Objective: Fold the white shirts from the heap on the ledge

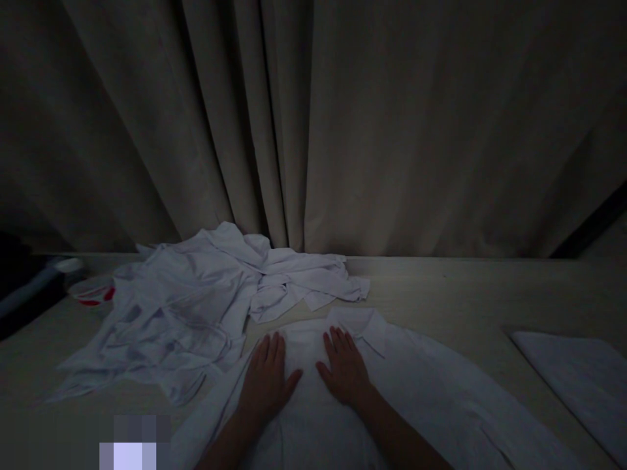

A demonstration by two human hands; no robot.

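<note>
A white collared shirt [416, 385] lies spread out in front of me, its collar [365, 321] pointing away and its sleeves reaching down to both sides. My left hand [268, 375] rests flat on the shirt's left shoulder area, fingers stretched forward and thumb out to the right. Close to the collar, my right hand [345, 365] also presses flat on the cloth, its fingers apart and thumb to the left. Neither hand grips the fabric. The lower part of the shirt runs out of view at the bottom.
Crumpled white clothes [191, 307] are heaped at the left and back. Beside them are a clear container with red [93, 292] and dark items [29, 294]. A folded white cloth [578, 372] lies at the right. Grey-brown curtains [416, 130] hang behind the pale surface [465, 287].
</note>
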